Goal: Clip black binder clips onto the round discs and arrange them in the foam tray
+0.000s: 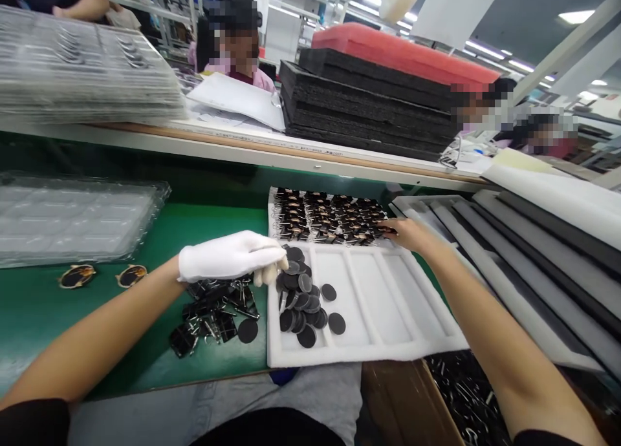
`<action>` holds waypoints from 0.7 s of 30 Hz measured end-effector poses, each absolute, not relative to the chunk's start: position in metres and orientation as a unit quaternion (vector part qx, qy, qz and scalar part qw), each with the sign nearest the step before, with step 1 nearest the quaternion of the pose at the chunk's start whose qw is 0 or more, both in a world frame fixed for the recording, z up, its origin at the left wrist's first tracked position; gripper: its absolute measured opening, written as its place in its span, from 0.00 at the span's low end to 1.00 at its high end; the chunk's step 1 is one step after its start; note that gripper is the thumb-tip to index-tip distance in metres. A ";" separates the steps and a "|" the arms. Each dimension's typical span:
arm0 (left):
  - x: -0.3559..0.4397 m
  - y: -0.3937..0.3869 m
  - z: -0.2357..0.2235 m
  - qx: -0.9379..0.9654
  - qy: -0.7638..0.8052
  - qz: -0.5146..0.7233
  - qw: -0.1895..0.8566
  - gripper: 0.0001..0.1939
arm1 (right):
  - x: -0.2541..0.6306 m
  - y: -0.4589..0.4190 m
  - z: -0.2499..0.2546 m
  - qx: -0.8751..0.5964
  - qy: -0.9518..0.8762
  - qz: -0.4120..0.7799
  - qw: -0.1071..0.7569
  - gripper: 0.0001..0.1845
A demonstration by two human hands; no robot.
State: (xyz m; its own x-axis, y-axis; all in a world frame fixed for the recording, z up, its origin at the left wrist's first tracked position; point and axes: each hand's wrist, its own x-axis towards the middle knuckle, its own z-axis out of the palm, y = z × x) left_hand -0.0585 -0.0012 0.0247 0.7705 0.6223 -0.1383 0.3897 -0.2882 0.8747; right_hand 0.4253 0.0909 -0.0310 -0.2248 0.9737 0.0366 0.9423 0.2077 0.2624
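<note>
- Far left, raised shelf: stack of clear plastic trays (82,90). Below, on the green bench top (204,223), a clear compartmented tray (72,220).
- Just nearer: two round gold-rimmed parts (77,276), dark-centred, lying side by side, apart.
- Left hand (233,257), white-gloved, fingers bent and bunched, tips at the upper left of the disc pile. Cannot tell from here whether a disc is pinched.
- Beneath that hand: heap of black binder clips (218,310), wire handles showing; one loose black disc (248,331) beside it, on the bench.
- Centre: white foam tray (388,297). Black discs (301,302) heaped in its leftmost compartment, some overlapping.
- Far end of tray: close rows of binder-clipped parts (330,216). Behind, on the shelf, black foam sheets (359,106) under red foam (398,55).
- Right hand (406,231), bare, fingers partly bent at the rows' right end; grip hidden, cannot tell what it holds.
- Far right: leaning stack of foam trays (524,265), white and grey.
</note>
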 end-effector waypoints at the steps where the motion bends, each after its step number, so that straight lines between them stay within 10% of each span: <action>1: -0.064 -0.001 0.028 0.813 0.336 0.117 0.461 0.25 | 0.421 0.084 -0.031 0.623 0.770 0.127 0.052 0.22; 6: -0.109 0.002 0.026 0.836 0.489 0.134 0.209 0.28 | 0.380 0.023 -0.035 0.604 0.785 0.131 -0.040 0.23; 11: -0.187 -0.017 -0.016 0.772 0.629 0.091 0.005 0.36 | 0.339 -0.063 -0.065 0.506 0.840 -0.193 -0.033 0.31; 21: -0.278 -0.085 -0.108 0.697 0.709 0.096 -0.038 0.32 | 0.344 -0.079 -0.123 0.480 0.868 -0.085 -0.097 0.23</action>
